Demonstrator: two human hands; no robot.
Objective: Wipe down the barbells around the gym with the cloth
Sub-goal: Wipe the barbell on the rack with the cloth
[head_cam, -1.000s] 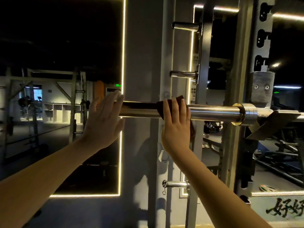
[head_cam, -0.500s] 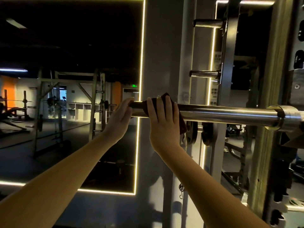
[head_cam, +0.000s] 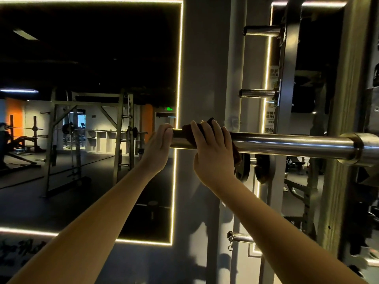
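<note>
Left hand [head_cam: 158,146], moved onto barbell [head_cam: 287,144] end, curls over it; at 3 o'clock, right hand [head_cam: 213,156] grips cloth [head_cam: 186,134] round bar.

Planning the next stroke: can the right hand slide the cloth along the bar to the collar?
Likely yes: right hand grips the cloth on the bar; bare steel runs clear to the collar.
</note>
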